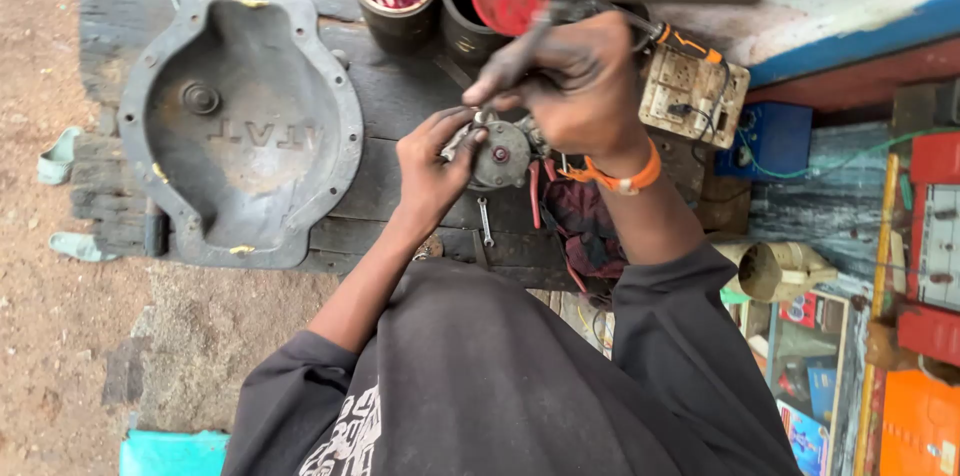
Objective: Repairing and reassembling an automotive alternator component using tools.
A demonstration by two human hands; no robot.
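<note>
Gripping the small round metal motor part [500, 154] from its left side, the left hand [432, 164] has its fingers curled shut around the housing, pinning it on the dark wooden bench [400, 101] just right of the big grey cast cover [240, 121]. The right hand [575, 86] sits above it, fingers pinched closed on a thin dark tool [520, 54] angling down toward the part. The round face with a red centre looks up at the camera; its long axis I can't tell. To do this well, I'd say keep the left grip firm and the tool square. A small spanner [484, 221] lies just below.
</note>
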